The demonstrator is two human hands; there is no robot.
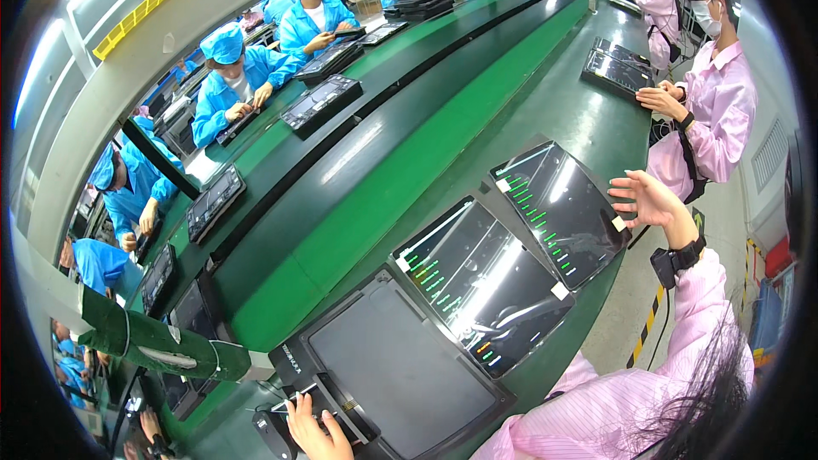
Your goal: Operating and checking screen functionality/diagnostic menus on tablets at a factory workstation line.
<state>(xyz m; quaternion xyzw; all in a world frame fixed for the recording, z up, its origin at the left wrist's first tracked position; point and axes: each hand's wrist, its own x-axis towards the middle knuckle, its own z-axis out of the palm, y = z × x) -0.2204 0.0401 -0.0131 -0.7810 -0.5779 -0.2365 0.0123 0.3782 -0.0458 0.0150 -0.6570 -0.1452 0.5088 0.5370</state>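
The left hand point(317, 433) is at the lower edge with fingers extended and parted, the tips at a black bracket point(354, 413) on the near end of a framed display point(405, 366); a firm grip cannot be confirmed. A small black unit point(274, 436) lies just beside this hand. The framed display is grey-faced and rests on the bench, its long axis running from upper left to lower right. Beyond it lies a middle panel point(477, 277), glossy black with green and orange marks, its long axis following the same direction. Next is the far panel point(567, 213), also glossy, with a row of green marks and a white tab point(619, 223) at its right corner. The right hand point(646, 202) has its fingers spread and is raised just beside that corner; contact cannot be determined. Governing relation: the far panel lies to the left of and below the right hand in view, its long axis sloping from upper left to lower right, and the right hand is the nearer of the two. Farther off, a pink-clad co-worker point(707, 111) handles black panels point(618, 68), and blue-clad workers point(234, 77) line the opposite side of the green conveyor point(426, 179).
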